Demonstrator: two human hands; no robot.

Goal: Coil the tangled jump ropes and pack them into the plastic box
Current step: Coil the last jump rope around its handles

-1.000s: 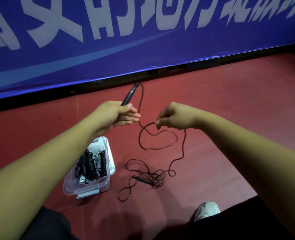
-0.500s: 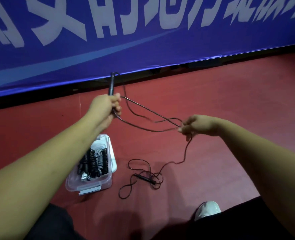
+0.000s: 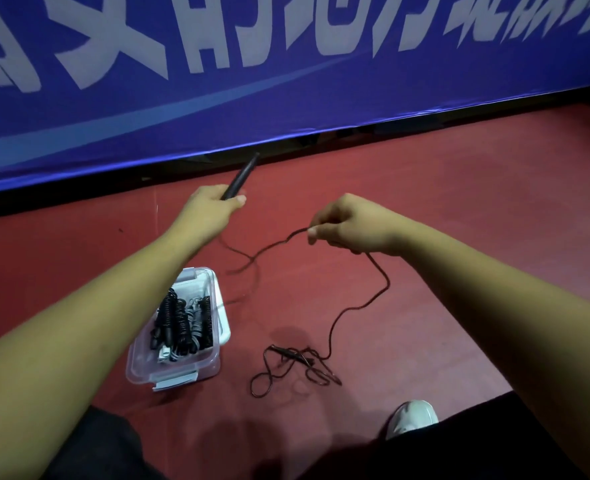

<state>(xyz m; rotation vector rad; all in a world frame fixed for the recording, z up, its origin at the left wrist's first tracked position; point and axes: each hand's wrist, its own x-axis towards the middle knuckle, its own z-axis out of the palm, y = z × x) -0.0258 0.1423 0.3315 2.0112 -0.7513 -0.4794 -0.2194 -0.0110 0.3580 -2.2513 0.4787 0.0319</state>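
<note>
My left hand (image 3: pixel 207 213) grips the black handle (image 3: pixel 241 174) of a thin black jump rope, the handle pointing up and away. My right hand (image 3: pixel 342 225) pinches the rope's cord (image 3: pixel 359 304) a short way along. Between the hands the cord sags in loose loops. From my right hand it drops to a tangled heap (image 3: pixel 297 367) on the red floor, where the second handle lies. A clear plastic box (image 3: pixel 214 367) stands open on the floor below my left forearm, with several coiled black and grey ropes (image 3: pixel 179 327) inside.
A long blue banner (image 3: pixel 286 81) with white lettering runs across the back, a dark gap beneath it. My white shoe (image 3: pixel 413 415) and dark trousers show at the bottom edge. Red floor (image 3: pixel 459 202) stretches to the right.
My right hand has moved back up and toward my left hand, slackening the cord between them. The handle in my left hand has tilted from upright to the right.
</note>
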